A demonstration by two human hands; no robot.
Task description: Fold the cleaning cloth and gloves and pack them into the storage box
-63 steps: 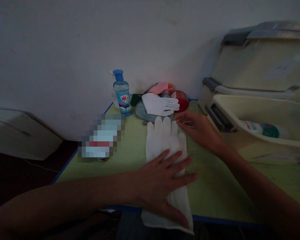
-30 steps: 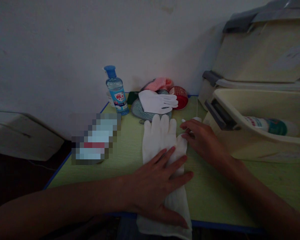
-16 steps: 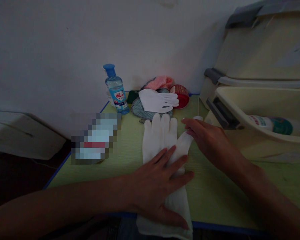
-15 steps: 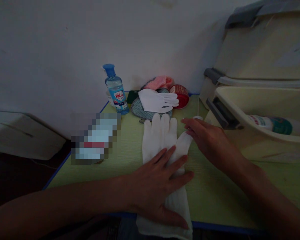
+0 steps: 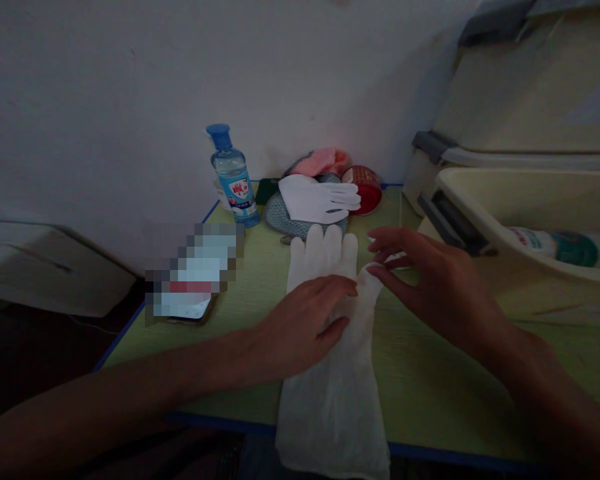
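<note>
Left hand [image 5: 300, 327] has half-curled, thumb apart, over the soft, probably light glove [image 5: 333, 400], best gripped at its cuff [image 5: 335, 460] below; whether the right hand [image 5: 443, 287] pinches is unclear.

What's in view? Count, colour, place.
Table: 1, green, centre
Wall: 1, grey, back
Long glove: 1, off-white, on table
Mesh pad: 1, blue-grey, table's far side
Short glove: 1, white, on mesh pad
Pink cloth: 1, pink, behind short glove
Red roll: 1, red, right of pink cloth
Bottle: 1, blue, table's far left
Dark item: 1, green, right of bottle, unclear
White item: 1, white, behind bottle, mostly hidden
Phone: 1, pale, table left, blurred
Open bin: 1, cream, table right
Lying bottle: 1, white-green, in open bin
Rear bin: 1, cream-grey, behind open bin
Box: 1, white, left of table
Forearms: 2, bare, left and right
Left grip: 1, bare, over long glove
Right grip: 1, bare, at long glove's thumb
</note>
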